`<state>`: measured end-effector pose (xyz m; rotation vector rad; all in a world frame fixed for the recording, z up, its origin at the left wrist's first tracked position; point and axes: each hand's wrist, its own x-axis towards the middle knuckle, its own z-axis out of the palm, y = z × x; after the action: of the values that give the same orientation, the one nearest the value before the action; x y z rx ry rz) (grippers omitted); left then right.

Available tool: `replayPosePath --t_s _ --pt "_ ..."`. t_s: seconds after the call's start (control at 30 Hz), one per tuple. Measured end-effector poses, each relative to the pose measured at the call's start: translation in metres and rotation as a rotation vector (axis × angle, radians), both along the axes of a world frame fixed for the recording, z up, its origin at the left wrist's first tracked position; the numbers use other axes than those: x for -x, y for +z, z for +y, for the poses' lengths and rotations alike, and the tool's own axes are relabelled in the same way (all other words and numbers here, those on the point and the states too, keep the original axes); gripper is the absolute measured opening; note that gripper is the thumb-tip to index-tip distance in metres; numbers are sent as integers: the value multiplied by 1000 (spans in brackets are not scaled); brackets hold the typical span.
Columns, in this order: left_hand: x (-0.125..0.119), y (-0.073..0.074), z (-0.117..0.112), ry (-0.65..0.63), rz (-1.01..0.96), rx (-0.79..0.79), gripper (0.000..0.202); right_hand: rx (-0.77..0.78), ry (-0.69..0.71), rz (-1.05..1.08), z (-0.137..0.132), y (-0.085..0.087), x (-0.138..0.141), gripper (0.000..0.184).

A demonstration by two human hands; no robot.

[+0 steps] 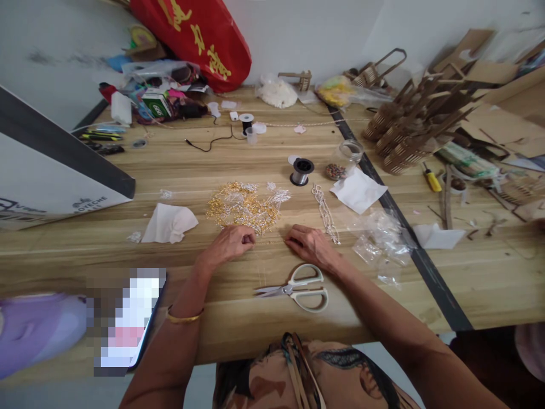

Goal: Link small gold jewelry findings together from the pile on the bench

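A thin gold-coloured beaded chain point(270, 242) runs straight between my two hands, low over the table. My left hand point(232, 243) pinches its left end, fingers curled in. At the other end my right hand point(309, 243) is closed on it, fingers pressed together near the tabletop. Just beyond them lies a loose pile of gold and silver jewellery pieces point(242, 210). Open-bladed scissors point(293, 288) with pale handles rest between my forearms. To the right of the pile is a silver-coloured bead chain point(326, 213).
A spool of wire point(301, 171) and a glass jar point(349, 154) stand farther back. White tissue point(170, 222) lies left, clear plastic bags point(383, 241) right. A phone point(134, 321) lies by my left forearm. Small wooden baskets point(395, 136) are heaped at the back right.
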<state>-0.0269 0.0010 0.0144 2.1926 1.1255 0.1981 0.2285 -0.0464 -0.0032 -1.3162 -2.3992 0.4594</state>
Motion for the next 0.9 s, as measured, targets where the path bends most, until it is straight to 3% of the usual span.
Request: replayPosePath --t_s 0.5,0.9 --pt "6 1 1 7 -2 -22 7 45 -24 -13 0 3 0 12" --pt "23 31 2 129 111 -108 11 -20 99 -110 -7 11 1 24"
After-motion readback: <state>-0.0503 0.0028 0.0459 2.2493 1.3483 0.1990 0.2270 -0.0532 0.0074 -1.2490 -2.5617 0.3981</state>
